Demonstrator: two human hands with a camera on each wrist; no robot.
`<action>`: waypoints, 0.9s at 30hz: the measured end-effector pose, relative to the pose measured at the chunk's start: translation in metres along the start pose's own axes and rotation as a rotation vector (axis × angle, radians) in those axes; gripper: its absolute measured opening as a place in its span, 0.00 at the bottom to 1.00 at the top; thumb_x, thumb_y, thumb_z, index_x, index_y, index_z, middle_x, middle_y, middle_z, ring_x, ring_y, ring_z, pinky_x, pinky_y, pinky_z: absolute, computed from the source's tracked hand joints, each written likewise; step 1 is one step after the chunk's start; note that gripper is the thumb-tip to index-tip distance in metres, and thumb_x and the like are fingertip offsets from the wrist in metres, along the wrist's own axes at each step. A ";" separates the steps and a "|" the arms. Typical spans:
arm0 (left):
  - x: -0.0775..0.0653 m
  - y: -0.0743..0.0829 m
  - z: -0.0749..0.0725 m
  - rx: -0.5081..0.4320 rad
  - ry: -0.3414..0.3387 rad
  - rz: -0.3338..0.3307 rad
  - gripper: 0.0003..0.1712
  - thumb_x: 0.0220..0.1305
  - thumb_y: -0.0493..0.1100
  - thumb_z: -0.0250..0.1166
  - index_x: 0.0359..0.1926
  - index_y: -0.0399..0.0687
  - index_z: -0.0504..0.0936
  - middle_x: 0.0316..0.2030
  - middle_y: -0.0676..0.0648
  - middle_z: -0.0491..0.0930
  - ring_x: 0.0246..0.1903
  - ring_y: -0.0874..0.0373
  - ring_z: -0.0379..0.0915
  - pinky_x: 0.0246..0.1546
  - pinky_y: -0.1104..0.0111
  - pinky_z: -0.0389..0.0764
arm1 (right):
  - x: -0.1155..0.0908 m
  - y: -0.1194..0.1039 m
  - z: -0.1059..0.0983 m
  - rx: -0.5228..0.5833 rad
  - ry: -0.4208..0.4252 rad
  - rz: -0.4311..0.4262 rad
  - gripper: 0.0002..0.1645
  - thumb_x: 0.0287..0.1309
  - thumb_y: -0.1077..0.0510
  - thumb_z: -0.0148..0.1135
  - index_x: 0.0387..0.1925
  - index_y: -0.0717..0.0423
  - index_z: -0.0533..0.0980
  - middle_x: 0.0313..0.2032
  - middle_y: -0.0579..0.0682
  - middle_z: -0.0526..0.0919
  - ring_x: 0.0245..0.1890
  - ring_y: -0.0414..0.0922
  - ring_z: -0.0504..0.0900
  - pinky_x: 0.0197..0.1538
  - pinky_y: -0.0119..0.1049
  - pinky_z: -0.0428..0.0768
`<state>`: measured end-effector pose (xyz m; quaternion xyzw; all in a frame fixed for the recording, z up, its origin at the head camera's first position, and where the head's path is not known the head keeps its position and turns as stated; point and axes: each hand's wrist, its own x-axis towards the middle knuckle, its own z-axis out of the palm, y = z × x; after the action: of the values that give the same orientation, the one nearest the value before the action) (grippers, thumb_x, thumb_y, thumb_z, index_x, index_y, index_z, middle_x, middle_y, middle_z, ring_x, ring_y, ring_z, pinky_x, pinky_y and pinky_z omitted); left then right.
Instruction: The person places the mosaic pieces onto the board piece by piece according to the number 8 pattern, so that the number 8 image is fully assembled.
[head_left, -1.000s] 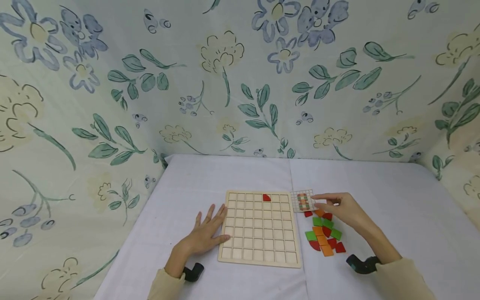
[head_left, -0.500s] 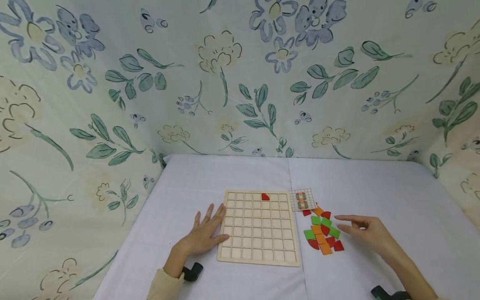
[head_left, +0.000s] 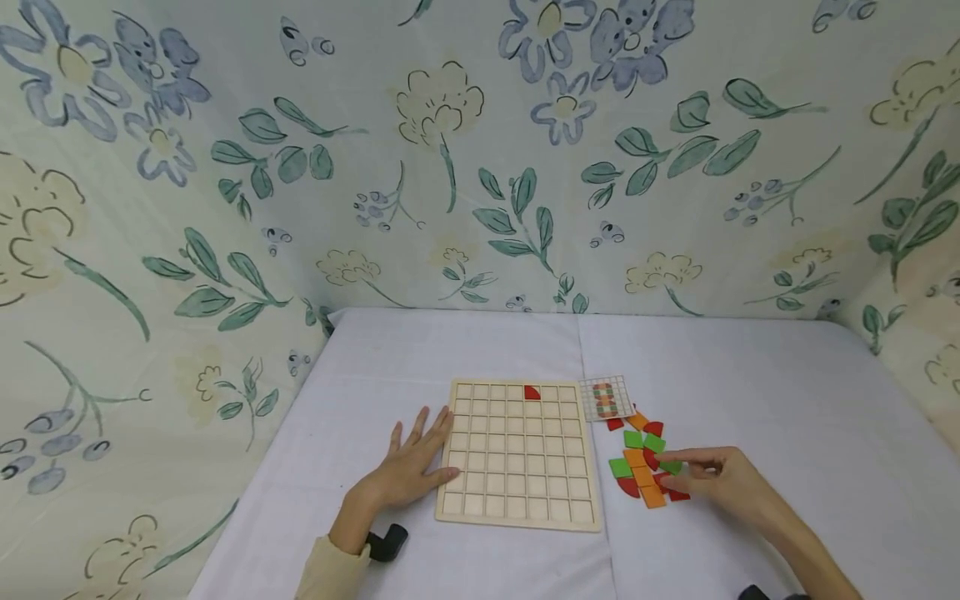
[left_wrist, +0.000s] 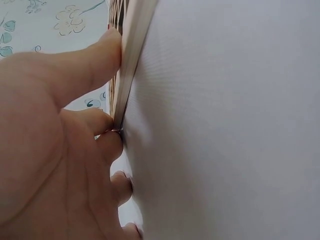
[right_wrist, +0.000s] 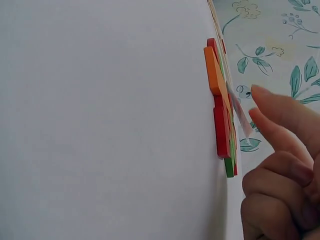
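Observation:
A square wooden grid board (head_left: pixel 516 462) lies on the white cloth, with one red quarter-round tile (head_left: pixel 532 392) in its top row. My left hand (head_left: pixel 405 475) rests along the board's left edge, fingers spread; in the left wrist view the thumb (left_wrist: pixel 95 65) touches the frame. To the right is a loose pile of orange tiles (head_left: pixel 641 477), green tiles (head_left: pixel 621 468) and red tiles (head_left: pixel 628 487). Over the pile's right side hovers my right hand (head_left: pixel 723 479), thumb and index finger apart with nothing between them, other fingers curled. It covers part of the pile.
A small pattern card (head_left: pixel 606 400) with a printed grid leans over the pile's far end, beside the board's upper right corner. Floral fabric (head_left: pixel 480 167) hangs behind the table. White cloth (head_left: pixel 810 417) extends to the right of the pile.
My right hand has let go of the pattern card and pulled back toward me, then moved left over the tiles. The left hand stays on the board's edge.

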<state>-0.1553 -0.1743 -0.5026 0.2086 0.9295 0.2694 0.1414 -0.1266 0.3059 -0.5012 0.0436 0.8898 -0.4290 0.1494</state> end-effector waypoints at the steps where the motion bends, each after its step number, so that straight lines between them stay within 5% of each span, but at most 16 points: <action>1: 0.000 0.001 0.000 0.002 -0.003 -0.004 0.49 0.76 0.57 0.59 0.83 0.43 0.44 0.84 0.44 0.39 0.83 0.37 0.24 0.76 0.32 0.24 | 0.000 0.000 0.000 0.011 -0.031 -0.011 0.29 0.56 0.47 0.77 0.57 0.56 0.85 0.20 0.44 0.62 0.26 0.39 0.66 0.29 0.34 0.62; 3: 0.000 0.001 -0.001 -0.002 -0.007 -0.013 0.49 0.76 0.58 0.58 0.83 0.44 0.44 0.84 0.45 0.39 0.83 0.38 0.24 0.76 0.32 0.24 | 0.000 0.000 0.001 0.025 -0.082 -0.025 0.28 0.55 0.49 0.78 0.55 0.56 0.86 0.21 0.44 0.59 0.27 0.39 0.64 0.29 0.34 0.60; 8: 0.001 0.001 -0.001 0.004 -0.011 -0.020 0.49 0.76 0.58 0.58 0.83 0.45 0.44 0.84 0.46 0.39 0.83 0.40 0.23 0.76 0.33 0.24 | -0.002 0.003 0.001 0.027 -0.152 -0.061 0.25 0.52 0.52 0.80 0.52 0.55 0.88 0.39 0.49 0.84 0.34 0.36 0.65 0.30 0.31 0.62; 10: 0.002 0.000 -0.001 0.009 -0.013 -0.017 0.49 0.76 0.58 0.58 0.83 0.45 0.44 0.84 0.46 0.38 0.83 0.40 0.22 0.76 0.33 0.24 | -0.003 0.003 0.002 0.037 -0.171 -0.062 0.25 0.51 0.52 0.80 0.52 0.56 0.88 0.39 0.50 0.84 0.33 0.35 0.65 0.28 0.31 0.61; 12: 0.002 0.000 -0.001 0.009 -0.013 -0.013 0.49 0.76 0.58 0.58 0.83 0.45 0.43 0.84 0.46 0.38 0.83 0.39 0.22 0.76 0.33 0.24 | -0.003 0.003 0.003 0.050 -0.175 -0.050 0.26 0.50 0.52 0.81 0.52 0.57 0.88 0.29 0.46 0.72 0.28 0.36 0.60 0.25 0.33 0.58; 15: 0.002 -0.001 -0.001 0.008 -0.012 -0.011 0.49 0.76 0.58 0.58 0.83 0.45 0.43 0.84 0.46 0.38 0.83 0.39 0.22 0.76 0.33 0.23 | -0.003 0.001 0.006 0.026 -0.154 -0.041 0.26 0.49 0.51 0.82 0.51 0.56 0.88 0.27 0.44 0.64 0.27 0.36 0.60 0.24 0.33 0.57; 27: 0.003 -0.004 0.002 0.015 -0.006 -0.015 0.49 0.76 0.59 0.58 0.84 0.45 0.44 0.84 0.46 0.38 0.83 0.40 0.22 0.77 0.33 0.24 | 0.001 0.002 0.013 0.002 -0.051 -0.047 0.25 0.49 0.52 0.82 0.49 0.56 0.88 0.21 0.43 0.64 0.23 0.36 0.66 0.25 0.28 0.62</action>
<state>-0.1584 -0.1756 -0.5067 0.2035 0.9326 0.2605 0.1447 -0.1238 0.2972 -0.5105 0.0117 0.8859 -0.4345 0.1619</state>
